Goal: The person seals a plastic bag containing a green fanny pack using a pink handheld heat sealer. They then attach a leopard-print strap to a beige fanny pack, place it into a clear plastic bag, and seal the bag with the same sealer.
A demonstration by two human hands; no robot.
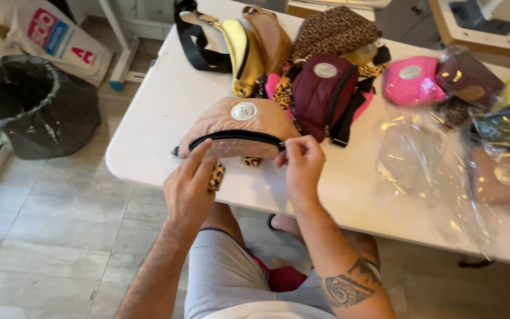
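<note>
A beige quilted waist bag with a round white badge and a black zipper lies near the front edge of the white table. My left hand grips its left end, fingers on the lower edge. My right hand pinches the right end of the zipper. A leopard-print strap hangs under the bag by my left hand.
Behind lie a maroon bag, a gold bag, a tan bag and a leopard bag. Several bags in clear plastic wrappers crowd the table's right side. A black-lined bin stands on the floor, left.
</note>
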